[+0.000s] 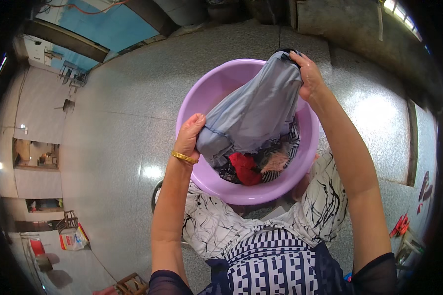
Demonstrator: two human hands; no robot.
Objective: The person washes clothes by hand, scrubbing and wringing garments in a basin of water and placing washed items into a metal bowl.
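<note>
A wet grey-blue garment [254,99] is stretched slantwise over a purple plastic basin [203,88]. My left hand [191,134], with a gold bangle at its wrist, grips the garment's lower left end by the basin's left rim. Its dark-trimmed upper end is held in my right hand [305,75], near the far right rim. Beneath it in the basin lie a red cloth [246,169], a peach-coloured cloth [275,162] and black-and-white striped fabric [292,142]. The garment hides part of the basin's inside.
The basin stands on a grey speckled floor [133,92], close before my patterned trouser legs [214,217]. Large dark containers [225,11] line the far wall. A wooden chair [69,220] and a plastic bag [74,236] are at left. Red items [400,225] lie at far right.
</note>
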